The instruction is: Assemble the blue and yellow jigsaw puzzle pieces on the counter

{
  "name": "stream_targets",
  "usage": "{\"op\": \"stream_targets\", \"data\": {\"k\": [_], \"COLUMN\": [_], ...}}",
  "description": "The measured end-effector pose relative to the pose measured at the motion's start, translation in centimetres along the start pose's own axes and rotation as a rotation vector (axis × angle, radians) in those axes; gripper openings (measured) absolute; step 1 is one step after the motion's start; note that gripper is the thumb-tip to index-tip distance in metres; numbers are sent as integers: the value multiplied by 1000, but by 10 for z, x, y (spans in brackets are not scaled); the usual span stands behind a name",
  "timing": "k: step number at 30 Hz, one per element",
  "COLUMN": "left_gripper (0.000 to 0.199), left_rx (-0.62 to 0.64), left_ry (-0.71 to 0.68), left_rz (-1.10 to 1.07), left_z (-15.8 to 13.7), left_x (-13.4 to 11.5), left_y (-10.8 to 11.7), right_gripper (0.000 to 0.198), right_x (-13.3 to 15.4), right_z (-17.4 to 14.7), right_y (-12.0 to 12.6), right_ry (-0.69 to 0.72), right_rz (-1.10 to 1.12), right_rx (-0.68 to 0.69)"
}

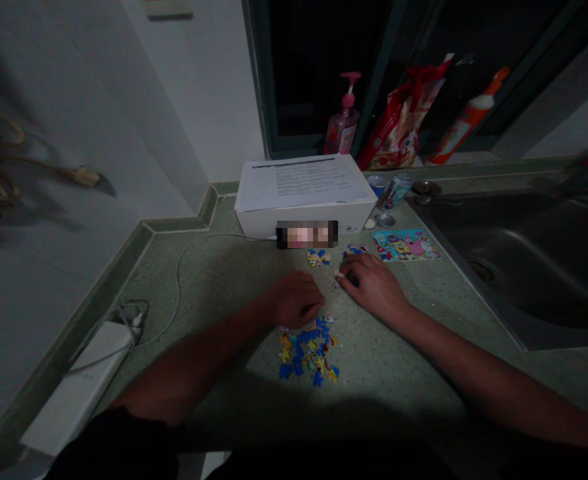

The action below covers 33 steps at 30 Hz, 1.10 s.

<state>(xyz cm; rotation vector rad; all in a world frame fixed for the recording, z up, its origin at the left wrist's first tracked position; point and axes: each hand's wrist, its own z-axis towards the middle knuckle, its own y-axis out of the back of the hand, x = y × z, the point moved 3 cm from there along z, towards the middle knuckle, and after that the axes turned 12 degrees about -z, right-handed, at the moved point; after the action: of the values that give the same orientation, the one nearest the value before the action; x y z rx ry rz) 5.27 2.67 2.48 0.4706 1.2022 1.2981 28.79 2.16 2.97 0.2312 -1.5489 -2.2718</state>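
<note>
Dim light over a speckled counter, and puzzle pieces are spread across its middle!
Far left, a long white case is seen; then the left hand is held low, fingers loosely curled, right at the far edge of the main pile, and whether anything is gripped there cannot be told. Farther back, a small cluster is spotted, between the hands from side to side. Now a pale piece is met by the narrowed fingertips of the right hand; pinched or merely touched, it cannot be made out! Rightmost, a colourful picture card is laid beyond that hand, near the sink.
</note>
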Motion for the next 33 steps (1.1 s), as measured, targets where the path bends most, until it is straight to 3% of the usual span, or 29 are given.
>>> {"op": "stream_targets", "data": {"k": [20,33], "left_gripper": [15,25], "left_rx": [10,-134], "left_ry": [-19,84], "left_rz": [-55,-29], "left_z": [-3,-3], "left_x": [-9,8], "left_y": [-2,1], "right_gripper": [10,14], "right_x": [2,4], "right_z": [1,0], "right_y": [0,2], "right_ry": [-7,11], "right_rz": [-29,-3], "right_rx": [-6,6]}}
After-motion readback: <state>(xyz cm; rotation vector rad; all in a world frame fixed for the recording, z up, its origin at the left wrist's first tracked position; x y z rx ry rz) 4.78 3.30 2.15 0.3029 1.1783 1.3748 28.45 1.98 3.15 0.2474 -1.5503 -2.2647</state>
